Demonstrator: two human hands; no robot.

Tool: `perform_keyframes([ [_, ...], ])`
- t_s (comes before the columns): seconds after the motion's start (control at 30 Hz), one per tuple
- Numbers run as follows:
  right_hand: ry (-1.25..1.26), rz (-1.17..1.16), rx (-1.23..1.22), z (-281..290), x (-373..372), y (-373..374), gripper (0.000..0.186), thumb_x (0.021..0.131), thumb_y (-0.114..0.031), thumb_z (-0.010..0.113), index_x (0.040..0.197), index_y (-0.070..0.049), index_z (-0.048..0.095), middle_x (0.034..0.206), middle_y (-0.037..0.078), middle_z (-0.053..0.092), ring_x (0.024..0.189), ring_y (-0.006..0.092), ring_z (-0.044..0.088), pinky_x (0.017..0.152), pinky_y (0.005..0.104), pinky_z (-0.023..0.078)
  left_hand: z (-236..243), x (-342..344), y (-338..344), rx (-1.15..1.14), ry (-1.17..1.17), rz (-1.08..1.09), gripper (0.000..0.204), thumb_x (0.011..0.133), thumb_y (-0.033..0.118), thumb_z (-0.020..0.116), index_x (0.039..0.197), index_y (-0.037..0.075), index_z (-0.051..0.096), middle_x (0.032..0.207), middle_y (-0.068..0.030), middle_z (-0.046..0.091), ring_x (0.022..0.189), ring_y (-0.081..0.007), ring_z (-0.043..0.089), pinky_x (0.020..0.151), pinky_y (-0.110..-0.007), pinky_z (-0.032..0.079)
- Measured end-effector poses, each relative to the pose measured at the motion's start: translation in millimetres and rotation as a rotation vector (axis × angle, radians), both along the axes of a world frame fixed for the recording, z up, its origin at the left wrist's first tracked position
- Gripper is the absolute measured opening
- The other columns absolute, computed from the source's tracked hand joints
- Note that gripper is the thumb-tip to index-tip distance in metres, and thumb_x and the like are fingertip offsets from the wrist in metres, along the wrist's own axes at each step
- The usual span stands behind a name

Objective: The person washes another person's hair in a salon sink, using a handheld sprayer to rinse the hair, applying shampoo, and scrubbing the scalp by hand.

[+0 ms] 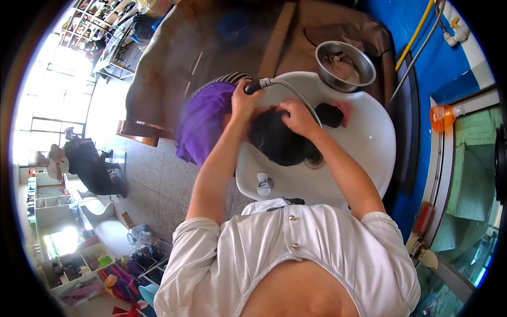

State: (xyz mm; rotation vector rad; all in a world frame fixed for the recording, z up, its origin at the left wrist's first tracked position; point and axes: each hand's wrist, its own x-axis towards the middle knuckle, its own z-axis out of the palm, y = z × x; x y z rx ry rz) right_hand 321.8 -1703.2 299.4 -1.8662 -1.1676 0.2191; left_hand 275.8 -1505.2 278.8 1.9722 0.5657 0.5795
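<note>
My left hand (242, 101) grips the black shower head (253, 87) on its metal hose (300, 95), above the back of a person's neck. That person, in a purple cape (203, 121), bends over a white wash basin (372, 148). My right hand (296, 115) rests with curled fingers in their dark wet hair (277, 141). Right of the head, a dark object (328, 114) and a pink cloth (343, 110) lie in the basin. A chrome tap (263, 183) stands at the basin's lower left, and a drain (315, 160) shows beside the hair.
A steel bowl (363, 74) sits behind the basin. An orange bottle (441, 118) stands on the right sill by a blue wall (425, 68). Two people (90, 166) are at the left beyond tiled floor (150, 185). Shelves with small items (79, 264) fill the lower left.
</note>
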Motion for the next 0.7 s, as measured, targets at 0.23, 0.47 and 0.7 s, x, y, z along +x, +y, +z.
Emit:
perform_keyframes([
  [0.23, 0.147, -0.039, -0.486, -13, 29, 33, 0.032, 0.077, -0.031, 0.068, 0.095, -0.004, 0.063, 0.089, 0.016, 0.066, 0.086, 0.0325, 0.063, 0.074, 0.0393, 0.047, -7, 14, -32, -0.373, -0.156, -0.011, 0.033, 0.073, 0.011, 0.071, 0.102, 0.008, 0.055, 0.085, -0.0002, 0.054, 0.080, -0.0116, 0.052, 0.060, -0.027, 0.049],
  [0.47, 0.158, 0.566, -0.138, 4, 28, 17, 0.028, 0.077, -0.019, 0.066, 0.100, -0.003, 0.064, 0.089, 0.015, 0.065, 0.090, 0.0270, 0.062, 0.080, 0.0345, 0.046, 25, -21, -51, -0.670, -0.179, 0.037, 0.026, 0.076, 0.009, 0.068, 0.098, 0.006, 0.054, 0.085, 0.0013, 0.054, 0.079, -0.0079, 0.051, 0.068, -0.022, 0.045],
  [0.7, 0.293, 0.206, -0.057, -11, 39, 18, 0.014, 0.076, -0.007, 0.062, 0.089, -0.003, 0.066, 0.083, 0.015, 0.064, 0.082, 0.0268, 0.061, 0.076, 0.0349, 0.047, 11, -7, -74, -0.441, -0.227, -0.065, 0.028, 0.073, 0.008, 0.069, 0.098, 0.004, 0.055, 0.085, 0.0013, 0.055, 0.082, -0.0072, 0.051, 0.076, -0.022, 0.043],
])
